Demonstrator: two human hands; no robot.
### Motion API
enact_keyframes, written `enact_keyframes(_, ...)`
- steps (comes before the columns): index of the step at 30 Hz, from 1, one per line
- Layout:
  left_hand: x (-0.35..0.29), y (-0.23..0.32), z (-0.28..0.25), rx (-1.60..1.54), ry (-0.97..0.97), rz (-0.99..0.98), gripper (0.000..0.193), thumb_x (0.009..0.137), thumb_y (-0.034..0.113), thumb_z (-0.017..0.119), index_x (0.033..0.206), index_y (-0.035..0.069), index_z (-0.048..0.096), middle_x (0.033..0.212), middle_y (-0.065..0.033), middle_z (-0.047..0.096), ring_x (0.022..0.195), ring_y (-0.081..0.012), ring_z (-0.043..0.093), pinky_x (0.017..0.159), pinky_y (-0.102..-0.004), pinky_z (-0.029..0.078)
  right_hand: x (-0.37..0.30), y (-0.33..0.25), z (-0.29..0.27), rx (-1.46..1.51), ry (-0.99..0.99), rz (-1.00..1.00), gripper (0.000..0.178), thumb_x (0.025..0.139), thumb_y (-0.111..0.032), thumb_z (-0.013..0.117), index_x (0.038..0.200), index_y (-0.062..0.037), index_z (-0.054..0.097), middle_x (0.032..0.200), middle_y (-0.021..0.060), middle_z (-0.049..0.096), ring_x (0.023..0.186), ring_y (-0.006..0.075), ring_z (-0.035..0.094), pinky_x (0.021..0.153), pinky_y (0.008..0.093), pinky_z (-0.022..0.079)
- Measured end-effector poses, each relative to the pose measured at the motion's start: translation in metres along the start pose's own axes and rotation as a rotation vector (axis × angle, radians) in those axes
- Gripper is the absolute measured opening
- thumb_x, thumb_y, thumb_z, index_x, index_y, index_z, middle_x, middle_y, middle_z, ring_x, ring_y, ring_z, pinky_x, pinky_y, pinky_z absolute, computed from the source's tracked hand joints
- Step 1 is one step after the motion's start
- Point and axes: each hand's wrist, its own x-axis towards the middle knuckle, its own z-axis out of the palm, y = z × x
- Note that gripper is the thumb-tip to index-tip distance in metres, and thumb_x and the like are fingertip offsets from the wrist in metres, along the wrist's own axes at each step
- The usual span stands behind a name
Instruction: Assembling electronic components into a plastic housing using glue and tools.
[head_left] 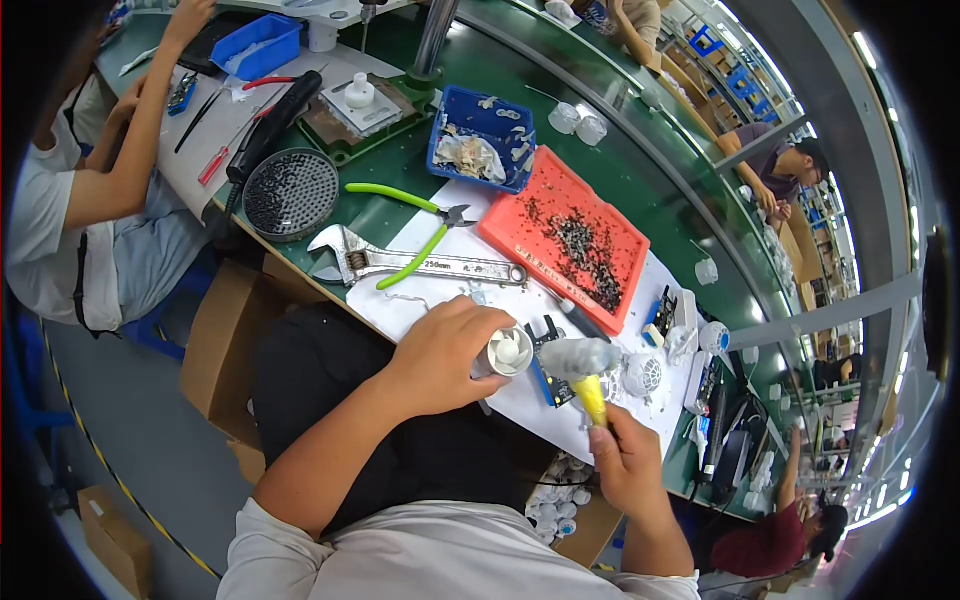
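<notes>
The left hand point(445, 352) is closed around a white cylindrical fan part point(508, 352), held over the front edge of the white paper point(415, 320), its bladed open end facing up toward the camera. The right hand point(632, 458) grips a mallet point(579, 358) by its yellow handle. The mallet head (greyish, scuffed-looking) lies just to the part's right, apart from it, its long axis roughly left to right and directed toward the part.
</notes>
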Motion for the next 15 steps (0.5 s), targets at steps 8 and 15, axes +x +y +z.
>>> enact_keyframes(8, 0.0, 0.002, 0.001, 0.001, -0.003, -0.027, 0.056, 0.066, 0.021, 0.085, 0.114, 0.009, 0.06, 0.097, -0.0102, 0.063, 0.093, -0.0318, 0.06, 0.081, -0.0423, 0.049, 0.023, 0.0, 0.015, -0.143, -0.067, -0.124, 0.019, 0.096, -0.011, 0.06, 0.112, 0.0003, 0.063, 0.068, 0.0102, 0.059, 0.054, 0.0215, 0.057, 0.053, 0.0335, 0.044)
enact_keyframes(15, -0.004, 0.004, 0.001, -0.013, 0.011, -0.085, 0.056, 0.066, 0.022, 0.085, 0.115, 0.011, 0.061, 0.094, -0.0108, 0.059, 0.091, -0.0329, 0.061, 0.079, -0.0431, 0.05, -0.018, 0.012, -0.047, 0.617, 0.099, 0.246, 0.02, 0.099, -0.017, 0.054, 0.101, 0.0018, 0.061, 0.065, 0.0077, 0.058, 0.051, 0.0181, 0.054, 0.049, 0.0313, 0.041)
